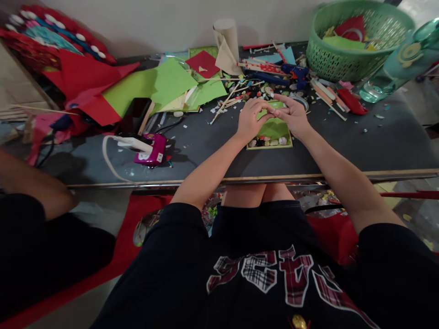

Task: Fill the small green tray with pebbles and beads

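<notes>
A green rectangular panel (pixel 273 129) lies flat near the table's front edge, with small pebbles (pixel 264 140) in a row along its near side. Over it, my left hand (pixel 252 119) and my right hand (pixel 294 115) meet fingertip to fingertip. Both are closed in a pinch. Whatever they hold between the fingertips is too small to name. My hands hide much of the panel's far part. Just beyond them is a pile of loose pebbles and scraps (pixel 265 91), and a roll of clear tape (pixel 299 101) sits partly behind my right hand.
A blue glue gun (pixel 297 75), a green basket (pixel 343 57) and a bottle (pixel 387 73) stand back right. Left are coloured paper (pixel 174 82), a black phone (pixel 136 114) and a purple power adapter (pixel 152 150) with a white cable. Another person's arm (pixel 30 183) is far left.
</notes>
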The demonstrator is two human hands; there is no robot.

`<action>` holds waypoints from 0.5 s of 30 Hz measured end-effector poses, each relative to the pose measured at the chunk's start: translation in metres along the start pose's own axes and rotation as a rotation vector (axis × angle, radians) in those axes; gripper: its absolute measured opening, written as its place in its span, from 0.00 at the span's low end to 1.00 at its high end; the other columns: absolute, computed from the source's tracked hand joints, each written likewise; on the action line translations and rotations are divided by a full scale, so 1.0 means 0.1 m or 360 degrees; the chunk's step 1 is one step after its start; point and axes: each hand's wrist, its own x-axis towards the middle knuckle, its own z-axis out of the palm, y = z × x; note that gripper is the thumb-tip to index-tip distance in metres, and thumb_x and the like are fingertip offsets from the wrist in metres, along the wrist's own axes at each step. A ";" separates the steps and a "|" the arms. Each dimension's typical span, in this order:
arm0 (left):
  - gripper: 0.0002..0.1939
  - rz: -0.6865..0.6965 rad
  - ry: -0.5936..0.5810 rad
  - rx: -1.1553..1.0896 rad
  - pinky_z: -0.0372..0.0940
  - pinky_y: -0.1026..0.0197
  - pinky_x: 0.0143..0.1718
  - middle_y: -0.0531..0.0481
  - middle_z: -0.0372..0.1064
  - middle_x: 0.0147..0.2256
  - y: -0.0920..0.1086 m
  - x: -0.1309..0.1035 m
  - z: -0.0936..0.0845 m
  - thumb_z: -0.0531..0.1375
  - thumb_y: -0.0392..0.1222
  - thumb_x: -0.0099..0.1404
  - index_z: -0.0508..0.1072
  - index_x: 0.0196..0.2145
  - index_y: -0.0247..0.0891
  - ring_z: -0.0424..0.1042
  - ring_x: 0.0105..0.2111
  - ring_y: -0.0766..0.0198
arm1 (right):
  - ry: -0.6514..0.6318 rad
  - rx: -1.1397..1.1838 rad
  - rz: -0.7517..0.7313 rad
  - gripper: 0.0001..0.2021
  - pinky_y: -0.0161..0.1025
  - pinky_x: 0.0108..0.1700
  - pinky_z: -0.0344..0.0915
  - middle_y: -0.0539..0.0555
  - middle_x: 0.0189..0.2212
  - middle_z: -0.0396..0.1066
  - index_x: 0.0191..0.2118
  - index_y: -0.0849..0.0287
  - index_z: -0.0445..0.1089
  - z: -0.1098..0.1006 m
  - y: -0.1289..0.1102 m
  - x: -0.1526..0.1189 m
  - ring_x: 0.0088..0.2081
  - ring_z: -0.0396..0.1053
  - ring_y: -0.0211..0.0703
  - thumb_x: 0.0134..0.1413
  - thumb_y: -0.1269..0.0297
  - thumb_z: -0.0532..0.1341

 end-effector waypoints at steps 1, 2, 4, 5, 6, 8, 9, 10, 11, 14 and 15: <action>0.25 0.0007 0.0009 0.0009 0.70 0.47 0.53 0.43 0.75 0.45 0.00 0.00 0.00 0.52 0.66 0.69 0.75 0.41 0.44 0.74 0.50 0.52 | -0.0001 -0.0015 -0.0004 0.38 0.66 0.55 0.74 0.48 0.29 0.80 0.53 0.49 0.74 0.00 0.00 0.00 0.42 0.80 0.56 0.37 0.34 0.73; 0.25 0.0016 0.0018 0.0022 0.70 0.48 0.53 0.43 0.76 0.45 0.00 0.00 0.01 0.52 0.67 0.69 0.75 0.41 0.44 0.74 0.50 0.52 | -0.0002 -0.0024 -0.0005 0.39 0.66 0.55 0.74 0.48 0.29 0.80 0.54 0.49 0.74 -0.01 0.01 0.00 0.43 0.80 0.57 0.37 0.33 0.73; 0.25 0.0042 0.0032 0.0043 0.70 0.48 0.52 0.44 0.76 0.44 -0.01 0.00 0.02 0.52 0.67 0.69 0.75 0.41 0.44 0.75 0.49 0.53 | -0.0023 -0.0042 -0.0001 0.41 0.66 0.56 0.73 0.49 0.32 0.81 0.56 0.50 0.73 -0.02 0.02 0.01 0.46 0.80 0.58 0.37 0.31 0.72; 0.25 0.0057 0.0038 0.0047 0.71 0.49 0.52 0.44 0.76 0.44 -0.02 0.00 0.02 0.52 0.67 0.69 0.75 0.41 0.44 0.75 0.49 0.53 | -0.0046 -0.0059 0.0000 0.43 0.66 0.57 0.72 0.51 0.34 0.82 0.57 0.51 0.72 -0.02 0.02 0.01 0.47 0.79 0.59 0.37 0.31 0.71; 0.25 0.0071 0.0044 0.0047 0.71 0.49 0.52 0.44 0.76 0.44 -0.03 0.00 0.03 0.51 0.67 0.69 0.75 0.41 0.44 0.75 0.49 0.54 | -0.0074 -0.0086 -0.0003 0.45 0.66 0.58 0.71 0.52 0.36 0.82 0.59 0.52 0.70 -0.03 0.03 0.00 0.49 0.78 0.60 0.38 0.30 0.70; 0.26 0.0088 0.0058 0.0041 0.70 0.50 0.52 0.44 0.76 0.43 -0.05 0.00 0.05 0.51 0.66 0.70 0.75 0.41 0.43 0.75 0.49 0.54 | -0.0117 -0.0153 -0.0016 0.48 0.65 0.61 0.68 0.56 0.40 0.82 0.63 0.55 0.67 -0.04 0.04 0.00 0.52 0.77 0.60 0.41 0.28 0.69; 0.26 0.0091 0.0063 0.0039 0.70 0.49 0.53 0.44 0.76 0.43 -0.06 0.00 0.05 0.50 0.66 0.71 0.75 0.41 0.43 0.75 0.49 0.55 | -0.0124 -0.0184 -0.0026 0.49 0.65 0.62 0.67 0.57 0.41 0.82 0.64 0.56 0.66 -0.05 0.05 0.00 0.52 0.77 0.60 0.42 0.28 0.68; 0.25 0.0091 0.0062 0.0041 0.70 0.49 0.54 0.44 0.76 0.43 -0.07 0.00 0.06 0.50 0.65 0.71 0.75 0.41 0.43 0.75 0.49 0.54 | -0.0120 -0.0210 -0.0035 0.50 0.64 0.63 0.67 0.57 0.42 0.82 0.65 0.57 0.65 -0.05 0.06 0.01 0.52 0.78 0.60 0.42 0.28 0.67; 0.24 0.0091 0.0058 0.0045 0.70 0.48 0.54 0.44 0.76 0.44 -0.08 0.01 0.06 0.51 0.64 0.72 0.76 0.42 0.44 0.75 0.49 0.54 | -0.0108 -0.0234 -0.0042 0.51 0.64 0.63 0.67 0.57 0.42 0.82 0.65 0.58 0.64 -0.06 0.06 0.01 0.52 0.78 0.60 0.42 0.27 0.67; 0.21 0.0135 0.0022 0.0064 0.69 0.46 0.56 0.44 0.76 0.45 -0.13 0.02 0.07 0.51 0.61 0.73 0.76 0.43 0.46 0.75 0.51 0.53 | -0.0069 -0.0307 -0.0051 0.54 0.64 0.61 0.69 0.57 0.43 0.82 0.66 0.57 0.64 -0.08 0.10 0.04 0.52 0.78 0.62 0.38 0.25 0.67; 0.20 0.0161 0.0012 0.0076 0.69 0.46 0.56 0.44 0.76 0.45 -0.14 0.03 0.06 0.51 0.61 0.74 0.76 0.43 0.47 0.75 0.51 0.53 | -0.0056 -0.0332 -0.0052 0.55 0.64 0.61 0.70 0.57 0.43 0.82 0.66 0.56 0.65 -0.10 0.12 0.05 0.52 0.77 0.63 0.36 0.24 0.67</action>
